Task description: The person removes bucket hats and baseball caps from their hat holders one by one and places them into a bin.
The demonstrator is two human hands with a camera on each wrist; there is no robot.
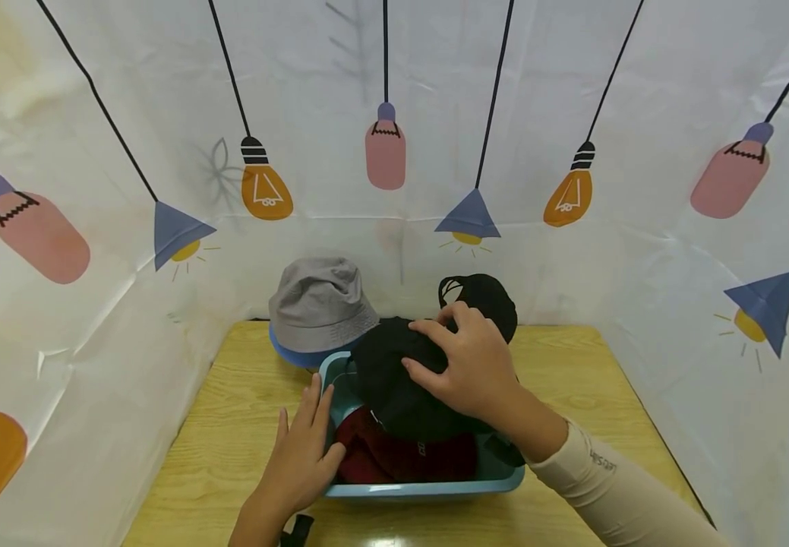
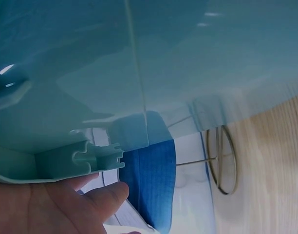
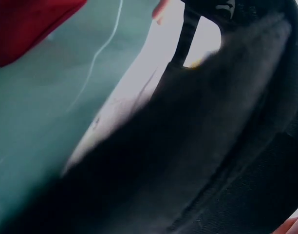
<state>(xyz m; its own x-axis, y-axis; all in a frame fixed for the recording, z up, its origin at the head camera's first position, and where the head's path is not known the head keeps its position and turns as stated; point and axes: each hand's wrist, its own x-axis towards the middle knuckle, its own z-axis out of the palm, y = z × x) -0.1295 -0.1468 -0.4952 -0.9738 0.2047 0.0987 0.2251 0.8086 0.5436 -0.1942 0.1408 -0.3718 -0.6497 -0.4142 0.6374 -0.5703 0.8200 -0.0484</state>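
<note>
A black cap (image 1: 394, 372) is in my right hand (image 1: 472, 365), which grips its crown from above, over a blue-green plastic basin (image 1: 428, 491). Up close, that black cap (image 3: 188, 156) fills most of the right wrist view, with its strap opening at the top. Inside the basin lies a dark red cap (image 1: 408, 456) with light lettering, partly covered by the black one. My left hand (image 1: 305, 456) rests along the basin's left rim, its fingers straight. Seen from the left wrist, the hand (image 2: 66, 207) touches the rim from below.
Behind the basin, a grey bucket hat (image 1: 319, 304) sits over a blue hat (image 1: 305, 357). A second black cap (image 1: 493, 300) stands at the back right. A wire stand's ring (image 2: 227, 161) shows on the wooden table (image 1: 230, 425). A white printed sheet (image 1: 326, 190) surrounds the table.
</note>
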